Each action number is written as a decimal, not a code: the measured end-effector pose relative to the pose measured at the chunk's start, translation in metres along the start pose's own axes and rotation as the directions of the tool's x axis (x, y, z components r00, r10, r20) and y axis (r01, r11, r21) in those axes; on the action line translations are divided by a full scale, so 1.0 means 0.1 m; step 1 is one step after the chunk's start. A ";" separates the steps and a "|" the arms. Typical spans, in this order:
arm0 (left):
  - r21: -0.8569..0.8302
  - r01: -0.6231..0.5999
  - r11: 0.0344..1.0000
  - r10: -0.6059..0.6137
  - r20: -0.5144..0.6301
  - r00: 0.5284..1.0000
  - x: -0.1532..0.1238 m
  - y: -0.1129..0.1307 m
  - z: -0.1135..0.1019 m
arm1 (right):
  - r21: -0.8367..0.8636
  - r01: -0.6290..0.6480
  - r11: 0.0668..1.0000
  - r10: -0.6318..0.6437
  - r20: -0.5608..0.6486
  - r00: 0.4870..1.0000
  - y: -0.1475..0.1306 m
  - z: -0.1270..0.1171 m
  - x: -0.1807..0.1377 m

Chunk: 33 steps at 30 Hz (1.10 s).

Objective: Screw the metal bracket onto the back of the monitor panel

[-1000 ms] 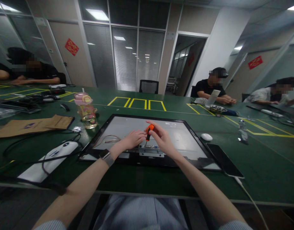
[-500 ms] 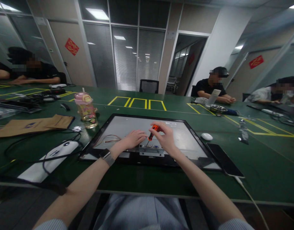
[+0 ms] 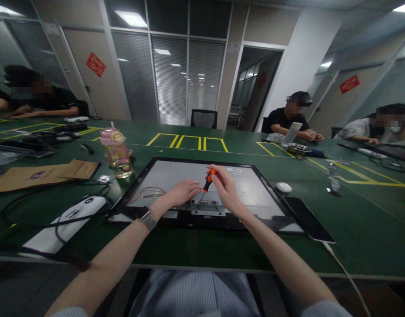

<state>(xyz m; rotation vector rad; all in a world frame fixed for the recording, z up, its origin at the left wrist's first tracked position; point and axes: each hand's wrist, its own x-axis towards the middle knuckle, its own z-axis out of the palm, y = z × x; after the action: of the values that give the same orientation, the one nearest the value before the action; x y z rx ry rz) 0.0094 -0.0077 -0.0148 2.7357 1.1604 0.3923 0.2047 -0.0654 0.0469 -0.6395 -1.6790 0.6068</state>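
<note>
A flat monitor panel [image 3: 255,193] lies face down on the green table, its grey metal back up, with a small connector board [image 3: 207,206] at its near edge. My right hand [image 3: 226,190] is closed round an orange-handled screwdriver [image 3: 208,179], whose tip points down at the board. My left hand [image 3: 181,193] rests beside the tip, fingers curled loosely onto the panel; a watch is on that wrist. Coloured wires [image 3: 148,193] run across the panel's left part.
A pink-lidded bottle [image 3: 117,152], brown paper bag [image 3: 40,171], white device with black cables [image 3: 62,222] sit left. White mouse [image 3: 283,187] and charging phone [image 3: 308,213] lie right. Other people sit at the far left and far right of the table.
The screwdriver handle has swung right and back toward upright as my right hand turned it. The view shifted slightly; my left hand stayed put.
</note>
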 end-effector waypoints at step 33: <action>0.015 0.033 0.999 -0.034 0.028 0.999 0.01 0.00 0.01 | 0.289 -0.160 0.944 0.130 0.119 0.984 0.08 -0.11 0.05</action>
<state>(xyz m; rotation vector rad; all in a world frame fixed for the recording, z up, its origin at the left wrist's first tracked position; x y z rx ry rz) 0.0101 -0.0072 -0.0153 2.7209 1.2048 0.3415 0.2160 -0.0556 0.0464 -0.5234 -1.5971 0.9910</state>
